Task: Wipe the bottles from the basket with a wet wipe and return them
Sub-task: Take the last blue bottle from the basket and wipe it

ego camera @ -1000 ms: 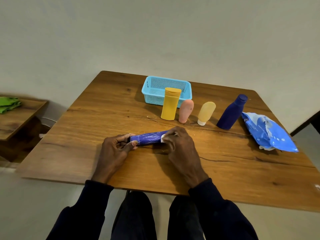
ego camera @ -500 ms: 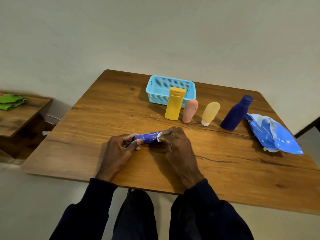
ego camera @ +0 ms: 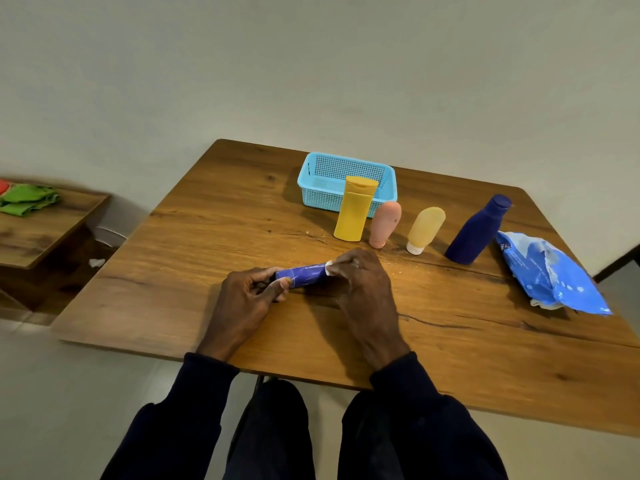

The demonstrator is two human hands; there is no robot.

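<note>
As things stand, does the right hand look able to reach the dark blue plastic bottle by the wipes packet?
Probably yes: only bare wooden table separates the right hand from the dark blue plastic bottle, though its fingers pinch a white wet wipe.

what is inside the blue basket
Only bare mesh floor shows inside the basket. The yellow bottle standing in front hides part of its near side, so that part cannot be checked.

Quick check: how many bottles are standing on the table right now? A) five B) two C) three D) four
D: the yellow bottle, pink bottle, pale orange bottle and dark blue bottle stand in a row; the purple bottle is held sideways by the left hand and right hand.
</note>
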